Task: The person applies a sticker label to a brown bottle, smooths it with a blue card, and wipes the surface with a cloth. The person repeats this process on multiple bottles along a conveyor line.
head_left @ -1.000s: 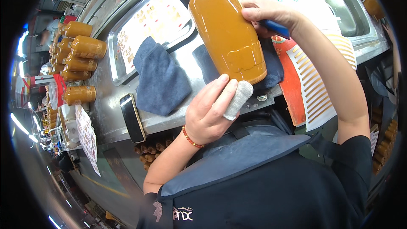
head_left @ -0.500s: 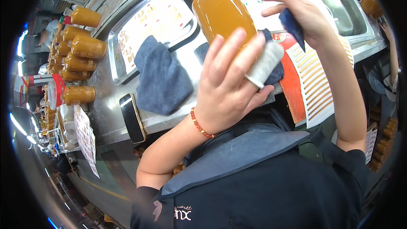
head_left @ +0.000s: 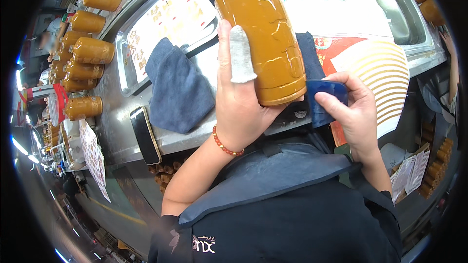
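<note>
A large glossy amber-brown bottle (head_left: pixel 263 39) lies tilted over the bench, its clear neck pointing away and its base toward me. My left hand (head_left: pixel 239 87) cradles its left side and base; one finger wears a pale grey cloth sleeve (head_left: pixel 241 56). In my right hand (head_left: pixel 353 112), a flat blue scraper (head_left: pixel 324 98) is pinched between thumb and fingers, its edge at the bottle's lower right side. A dark blue cloth (head_left: pixel 307 53) lies partly behind the bottle.
To the left are a folded blue-grey cloth (head_left: pixel 178 92), a phone (head_left: pixel 145 136) and a metal tray (head_left: pixel 124 75) bearing a sticker sheet (head_left: pixel 170 24). Several amber bottles (head_left: pixel 92 51) line the far left. A gold-striped sheet (head_left: pixel 378 78) and a sink (head_left: pixel 397 14) are at right.
My left hand has slid from over the bottle's lower end to its left side and base. My right hand has come down and in, bringing the blue scraper to the bottle.
</note>
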A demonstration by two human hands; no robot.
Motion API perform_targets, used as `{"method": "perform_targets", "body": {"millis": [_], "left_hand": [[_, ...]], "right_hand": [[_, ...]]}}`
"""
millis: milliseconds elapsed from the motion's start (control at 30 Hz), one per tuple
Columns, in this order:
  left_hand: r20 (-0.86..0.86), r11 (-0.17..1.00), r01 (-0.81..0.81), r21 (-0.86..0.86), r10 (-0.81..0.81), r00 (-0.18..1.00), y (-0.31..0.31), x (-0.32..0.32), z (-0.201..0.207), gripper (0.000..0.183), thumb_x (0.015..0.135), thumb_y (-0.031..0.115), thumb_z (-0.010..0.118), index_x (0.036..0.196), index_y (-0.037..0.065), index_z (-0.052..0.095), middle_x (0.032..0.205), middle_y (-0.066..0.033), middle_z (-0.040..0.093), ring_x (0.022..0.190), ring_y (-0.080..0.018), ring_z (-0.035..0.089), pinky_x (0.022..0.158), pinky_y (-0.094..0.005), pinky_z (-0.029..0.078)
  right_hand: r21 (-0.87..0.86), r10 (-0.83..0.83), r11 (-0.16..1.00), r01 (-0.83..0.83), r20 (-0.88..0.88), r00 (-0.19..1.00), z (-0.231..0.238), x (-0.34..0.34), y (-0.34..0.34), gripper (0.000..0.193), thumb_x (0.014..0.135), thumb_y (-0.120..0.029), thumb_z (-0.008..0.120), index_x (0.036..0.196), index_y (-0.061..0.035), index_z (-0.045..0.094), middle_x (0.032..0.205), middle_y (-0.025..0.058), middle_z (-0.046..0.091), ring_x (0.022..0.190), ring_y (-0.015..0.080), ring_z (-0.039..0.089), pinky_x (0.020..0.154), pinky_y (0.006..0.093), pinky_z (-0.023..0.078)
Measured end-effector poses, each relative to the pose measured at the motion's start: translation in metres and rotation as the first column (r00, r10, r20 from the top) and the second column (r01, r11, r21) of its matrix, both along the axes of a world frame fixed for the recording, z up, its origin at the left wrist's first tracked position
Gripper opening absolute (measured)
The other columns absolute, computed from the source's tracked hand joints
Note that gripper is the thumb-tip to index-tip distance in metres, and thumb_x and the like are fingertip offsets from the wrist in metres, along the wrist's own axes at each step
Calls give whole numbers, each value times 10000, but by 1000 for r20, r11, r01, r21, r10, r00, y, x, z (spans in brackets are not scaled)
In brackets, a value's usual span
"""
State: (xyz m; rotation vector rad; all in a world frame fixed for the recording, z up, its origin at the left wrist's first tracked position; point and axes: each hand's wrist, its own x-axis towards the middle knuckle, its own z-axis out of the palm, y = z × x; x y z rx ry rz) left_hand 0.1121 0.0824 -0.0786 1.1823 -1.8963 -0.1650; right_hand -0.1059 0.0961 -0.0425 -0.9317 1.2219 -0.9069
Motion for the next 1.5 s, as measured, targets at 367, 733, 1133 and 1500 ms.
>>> {"method": "perform_targets", "body": {"millis": [367,733,1133,1500], "left_hand": [[108,995,-33,-95,43,993,-2,-10,2,1103,673,284,921,1551,-77,358,1615,-341,272,1497,-562,240,1222,-576,268],[101,997,-72,19,70,992,13,-5,11,1138,740,320,932,1584,-68,274,1617,-301,286,1499,-492,301,1221,-520,283],[117,999,-17,51,11,993,14,9,0,1182,717,349,950,1587,-69,267,1631,-278,260,1514,-435,298,1234,-493,267],[107,997,-46,-68,53,993,0,-1,-1,1123,733,294,935,1584,-62,294,1635,-284,266,1493,-454,343,1213,-484,326]], "right_hand": [[-208,9,978,-18,-44,999,-1,13,8,231,926,-31,755,1132,-1,656,990,25,690,875,57,635,772,211,536],[-111,-61,992,62,20,998,-6,5,11,203,935,-9,734,1120,0,650,972,8,692,863,41,629,769,197,528],[-27,-110,994,110,-6,994,-17,-4,14,212,926,-9,743,1120,6,660,960,12,697,829,38,632,741,199,529],[-105,-58,993,55,-26,998,-11,5,10,199,927,-10,740,1111,-2,665,954,12,694,842,42,630,738,197,527]]}}
